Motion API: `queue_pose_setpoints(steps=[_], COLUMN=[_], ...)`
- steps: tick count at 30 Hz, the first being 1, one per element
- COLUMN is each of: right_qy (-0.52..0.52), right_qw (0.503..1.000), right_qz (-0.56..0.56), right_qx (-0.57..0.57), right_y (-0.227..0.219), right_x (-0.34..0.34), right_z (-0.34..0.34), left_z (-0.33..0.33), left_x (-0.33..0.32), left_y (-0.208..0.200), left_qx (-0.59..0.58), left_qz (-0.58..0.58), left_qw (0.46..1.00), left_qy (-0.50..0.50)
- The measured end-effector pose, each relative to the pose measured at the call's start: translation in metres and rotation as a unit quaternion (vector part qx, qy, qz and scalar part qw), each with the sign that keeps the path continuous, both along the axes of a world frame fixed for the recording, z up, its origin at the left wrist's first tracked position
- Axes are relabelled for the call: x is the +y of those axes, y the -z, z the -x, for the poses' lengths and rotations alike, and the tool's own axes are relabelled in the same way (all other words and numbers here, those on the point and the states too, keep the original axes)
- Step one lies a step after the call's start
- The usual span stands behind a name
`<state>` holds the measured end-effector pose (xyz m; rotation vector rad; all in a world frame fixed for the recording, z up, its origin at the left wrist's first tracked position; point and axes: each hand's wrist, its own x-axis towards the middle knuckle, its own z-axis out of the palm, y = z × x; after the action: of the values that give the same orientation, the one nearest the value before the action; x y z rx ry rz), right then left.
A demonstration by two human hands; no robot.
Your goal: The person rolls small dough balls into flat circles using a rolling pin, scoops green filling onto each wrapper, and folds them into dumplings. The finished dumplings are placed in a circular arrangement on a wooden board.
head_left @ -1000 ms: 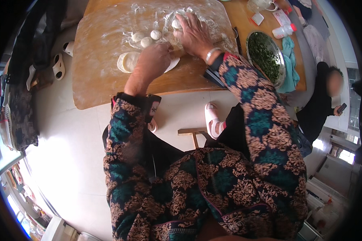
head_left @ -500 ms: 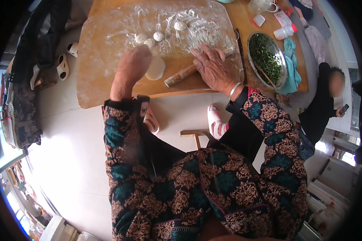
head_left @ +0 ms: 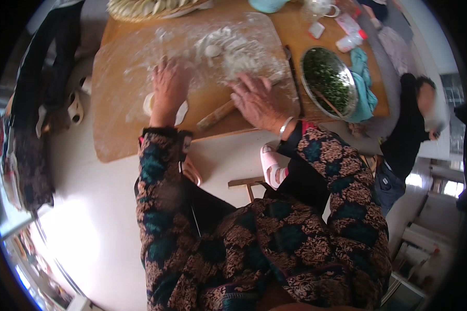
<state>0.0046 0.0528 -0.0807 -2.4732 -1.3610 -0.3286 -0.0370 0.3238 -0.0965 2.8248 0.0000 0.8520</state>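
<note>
My left hand [head_left: 170, 85] is palm down over the floured board [head_left: 119, 119], fingers stretched forward and slightly blurred. A flat white dough round [head_left: 181, 112] shows partly beside its wrist, on the right. On the other side another pale piece of dough [head_left: 148, 104] peeks out. What lies under the palm is hidden. My right hand [head_left: 257, 98] lies across a wooden rolling pin [head_left: 216, 114], its fingers curved over the wood; the pin points toward the left hand. Farther away, a small dough ball [head_left: 213, 51] sits in loose flour.
Right of the board stands a metal bowl [head_left: 354, 98] of chopped greens with a wooden utensil. A teal cloth [head_left: 362, 78] and a red-capped bottle [head_left: 351, 41] are close by. Shaped dumplings [head_left: 145, 7] fill a tray at the far left. A person [head_left: 402, 129] is at the right.
My left hand has opened from a closed grip beside the dough round and moved forward over the dough. The view has shifted, bringing in the dumpling tray. My right hand stays on the rolling pin.
</note>
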Motion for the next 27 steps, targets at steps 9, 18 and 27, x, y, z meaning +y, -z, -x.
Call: queue_pose_setpoints(steps=[9,18,27], right_qy=[0.000,-0.010,0.067], right_qw=[0.997,0.995,0.997], right_qz=[-0.052,-0.104,-0.015], right_qx=[-0.052,0.002,0.044], right_y=[0.003,0.013,0.013], right_x=[0.002,0.001,0.011], right_z=[0.004,0.000,-0.015], left_z=[-0.007,0.035,0.061], left_x=[-0.010,-0.036,-0.083], left_y=[-0.008,-0.021,-0.062], left_qx=[0.180,0.199,0.358], left_qz=[0.030,-0.048,0.088], left_qw=[0.982,0.975,0.901], left_qy=[0.052,0.088,0.228])
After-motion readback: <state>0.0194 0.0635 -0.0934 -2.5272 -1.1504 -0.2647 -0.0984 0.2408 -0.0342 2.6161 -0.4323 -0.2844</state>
